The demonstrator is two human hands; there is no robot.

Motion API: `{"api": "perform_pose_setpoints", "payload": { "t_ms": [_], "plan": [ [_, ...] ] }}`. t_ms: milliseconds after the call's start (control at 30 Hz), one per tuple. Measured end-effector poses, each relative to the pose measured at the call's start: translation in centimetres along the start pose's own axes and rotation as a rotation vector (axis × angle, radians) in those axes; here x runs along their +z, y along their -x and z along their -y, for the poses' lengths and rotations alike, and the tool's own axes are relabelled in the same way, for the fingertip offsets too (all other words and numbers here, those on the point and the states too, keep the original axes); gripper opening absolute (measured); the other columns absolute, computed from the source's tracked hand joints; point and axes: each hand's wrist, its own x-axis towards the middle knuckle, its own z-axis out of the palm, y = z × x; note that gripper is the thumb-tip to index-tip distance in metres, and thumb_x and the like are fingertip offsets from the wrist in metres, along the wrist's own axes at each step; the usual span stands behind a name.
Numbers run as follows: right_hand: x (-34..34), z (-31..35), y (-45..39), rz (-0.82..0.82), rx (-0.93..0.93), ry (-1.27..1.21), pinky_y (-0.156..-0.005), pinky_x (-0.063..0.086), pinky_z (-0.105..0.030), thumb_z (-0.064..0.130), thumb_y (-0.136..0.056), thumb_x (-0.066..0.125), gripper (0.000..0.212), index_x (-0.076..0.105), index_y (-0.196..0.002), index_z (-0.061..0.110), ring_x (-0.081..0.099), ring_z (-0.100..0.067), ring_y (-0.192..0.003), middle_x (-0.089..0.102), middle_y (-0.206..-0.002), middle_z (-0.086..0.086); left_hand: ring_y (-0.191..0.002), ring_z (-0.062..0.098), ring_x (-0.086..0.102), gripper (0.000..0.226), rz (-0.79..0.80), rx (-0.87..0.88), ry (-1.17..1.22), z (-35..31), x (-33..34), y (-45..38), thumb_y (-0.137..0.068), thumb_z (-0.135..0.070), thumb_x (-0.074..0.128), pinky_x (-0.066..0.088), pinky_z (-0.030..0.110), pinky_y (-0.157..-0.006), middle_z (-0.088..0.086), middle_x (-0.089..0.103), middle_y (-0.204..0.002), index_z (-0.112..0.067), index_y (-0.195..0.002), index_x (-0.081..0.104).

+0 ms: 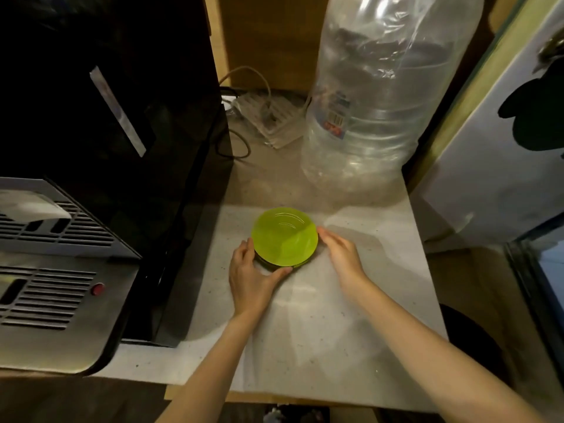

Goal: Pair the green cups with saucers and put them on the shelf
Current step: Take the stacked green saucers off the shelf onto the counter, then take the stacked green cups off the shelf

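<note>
A stack of bright green saucers (pixel 284 236) lies on the pale speckled countertop (pixel 351 300) in the middle of the view. My left hand (pixel 250 276) curls around the stack's left and front edge, thumb under the near rim, fingers touching the side. At the stack's right edge my right hand (pixel 341 251) has its fingers extended and its fingertips touching the rim. No green cups are in view.
A black and steel coffee machine (pixel 76 209) fills the left side. A large clear plastic water bottle (pixel 375 96) stands behind the saucers, with a white power strip and cables (pixel 268 117) beside it. A white appliance (pixel 503 148) borders the right.
</note>
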Motion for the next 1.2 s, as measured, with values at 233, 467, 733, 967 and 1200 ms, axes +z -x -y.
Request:
{"api": "perform_pose_setpoints", "payload": {
  "t_ms": [233,467,733,967,1200],
  "plan": [
    [-0.3,-0.1,-0.1,0.011,0.051,0.015,-0.086,0.043,-0.026,0.019,-0.092,0.051,0.028,0.064,-0.115,0.009,0.058,-0.014,-0.1,0.063,-0.105,0.0,-0.134,0.025,0.033,0.098,0.011,0.008,-0.026,0.4,0.2,0.0,-0.059,-0.041,0.081,0.029,0.031,-0.106,0.009,0.036,-0.145,-0.015,-0.14,0.033],
    [-0.8,0.6,-0.6,0.056,0.016,0.161,-0.066,0.044,-0.014,0.018,-0.092,0.049,0.025,0.066,-0.108,0.008,0.057,-0.011,-0.088,0.064,-0.086,0.004,-0.138,0.029,0.027,0.1,0.064,-0.036,-0.127,-0.6,-0.4,-0.3,-0.059,-0.046,0.079,0.026,0.042,-0.112,0.011,0.034,-0.148,-0.016,-0.141,0.031],
    [-2.1,4.9,-1.1,0.155,-0.103,0.418,-0.09,0.043,-0.034,0.007,-0.08,0.064,0.048,0.049,-0.125,0.001,0.055,-0.021,-0.095,0.063,-0.113,-0.022,-0.136,0.03,0.028,0.105,0.138,-0.044,-0.24,-5.7,-1.9,-2.7,-0.053,-0.068,0.068,0.025,0.04,-0.113,0.017,0.043,-0.141,-0.006,-0.133,0.041],
    [-4.3,14.2,1.1,0.224,-0.363,0.435,-0.093,0.047,-0.033,0.009,-0.079,0.068,0.058,0.042,-0.131,0.008,0.057,-0.02,-0.104,0.058,-0.114,-0.009,-0.13,0.025,0.042,0.098,0.099,0.159,0.035,-16.2,-5.3,-5.4,-0.061,-0.044,0.079,0.036,0.028,-0.099,0.013,0.045,-0.141,-0.005,-0.138,0.032],
    [-6.8,26.4,4.0,0.122,-0.685,0.422,-0.077,0.046,-0.015,0.019,-0.084,0.064,0.053,0.044,-0.132,0.014,0.057,-0.012,-0.102,0.06,-0.12,-0.005,-0.118,0.023,0.052,0.093,0.044,0.422,0.194,-27.8,-9.5,-6.7,-0.062,-0.048,0.077,0.045,0.039,-0.099,0.009,0.053,-0.133,-0.013,-0.138,0.034]
  ]
}}
